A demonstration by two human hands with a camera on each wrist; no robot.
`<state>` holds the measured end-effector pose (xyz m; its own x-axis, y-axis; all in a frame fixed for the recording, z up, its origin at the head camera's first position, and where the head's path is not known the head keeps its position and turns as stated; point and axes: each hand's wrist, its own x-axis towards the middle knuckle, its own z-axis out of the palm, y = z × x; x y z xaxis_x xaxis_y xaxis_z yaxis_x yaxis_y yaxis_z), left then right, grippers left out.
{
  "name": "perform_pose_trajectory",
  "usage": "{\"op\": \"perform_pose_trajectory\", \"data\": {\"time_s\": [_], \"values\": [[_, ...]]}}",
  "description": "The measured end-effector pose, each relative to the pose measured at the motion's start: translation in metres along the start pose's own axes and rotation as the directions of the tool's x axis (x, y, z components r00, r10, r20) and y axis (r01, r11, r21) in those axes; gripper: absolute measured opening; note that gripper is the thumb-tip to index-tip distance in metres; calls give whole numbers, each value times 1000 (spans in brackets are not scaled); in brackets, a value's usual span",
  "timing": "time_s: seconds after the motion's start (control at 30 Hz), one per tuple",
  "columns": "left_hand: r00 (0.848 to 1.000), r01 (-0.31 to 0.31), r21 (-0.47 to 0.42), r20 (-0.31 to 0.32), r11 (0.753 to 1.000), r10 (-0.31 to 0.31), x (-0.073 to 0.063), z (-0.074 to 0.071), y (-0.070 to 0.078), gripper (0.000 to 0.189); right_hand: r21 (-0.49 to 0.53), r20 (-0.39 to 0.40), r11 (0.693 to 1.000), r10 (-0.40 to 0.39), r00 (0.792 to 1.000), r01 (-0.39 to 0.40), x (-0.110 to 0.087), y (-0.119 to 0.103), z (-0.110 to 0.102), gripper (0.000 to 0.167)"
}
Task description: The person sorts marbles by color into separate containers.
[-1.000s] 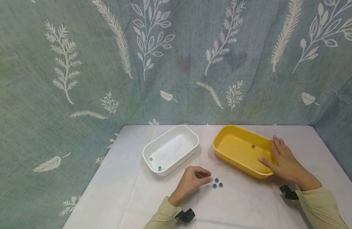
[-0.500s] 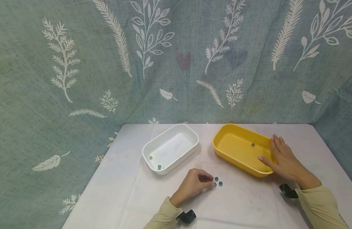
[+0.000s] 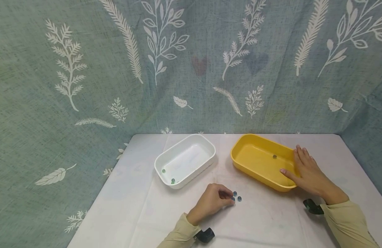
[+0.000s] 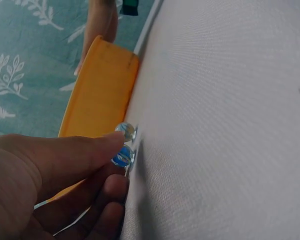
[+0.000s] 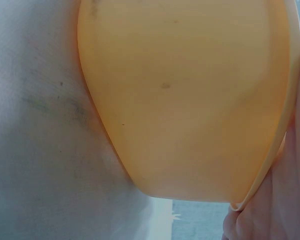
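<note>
My left hand (image 3: 211,201) is low over the table, its thumb and fingers closed about a blue marble (image 4: 123,156). In the head view the fingertips partly cover that marble. Close beside it lie two more bluish marbles, a nearer one (image 3: 239,198) and a farther one (image 3: 235,193). My right hand (image 3: 312,175) rests, fingers extended, on the right end of the yellow tub (image 3: 256,177); its thumb reaches over the rim. One dark marble (image 3: 274,156) sits inside that tub.
A white tub (image 3: 194,174) stands at the left with several greenish marbles (image 3: 173,181) at its near left end. Dark wrist devices sit at both sleeves, such as the left one (image 3: 205,235). A leaf-patterned cloth (image 3: 191,69) hangs behind the table.
My left hand has moved slightly right and toward me, and its fingertips have come around the nearest blue marble. My right hand stays at the yellow tub.
</note>
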<state>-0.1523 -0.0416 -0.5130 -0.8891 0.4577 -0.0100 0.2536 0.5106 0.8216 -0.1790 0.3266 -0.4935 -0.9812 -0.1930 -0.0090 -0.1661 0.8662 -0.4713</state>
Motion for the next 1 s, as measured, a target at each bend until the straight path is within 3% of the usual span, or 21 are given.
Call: {"op": "perform_pose_trajectory", "data": {"time_s": [0.5, 0.77, 1.0], "values": [[1000, -23, 50, -5, 998, 24, 0, -1, -2, 13, -6, 7, 1000, 4, 1000, -4, -2, -3, -2, 107], [999, -8, -41, -42, 999, 7, 5, -12, -1, 9, -12, 2, 1000, 3, 1000, -3, -1, -2, -1, 107], [997, -10, -48, -76, 999, 7, 12, -22, 6, 8, 3, 5, 1000, 7, 1000, -7, -1, -3, -1, 108]]}}
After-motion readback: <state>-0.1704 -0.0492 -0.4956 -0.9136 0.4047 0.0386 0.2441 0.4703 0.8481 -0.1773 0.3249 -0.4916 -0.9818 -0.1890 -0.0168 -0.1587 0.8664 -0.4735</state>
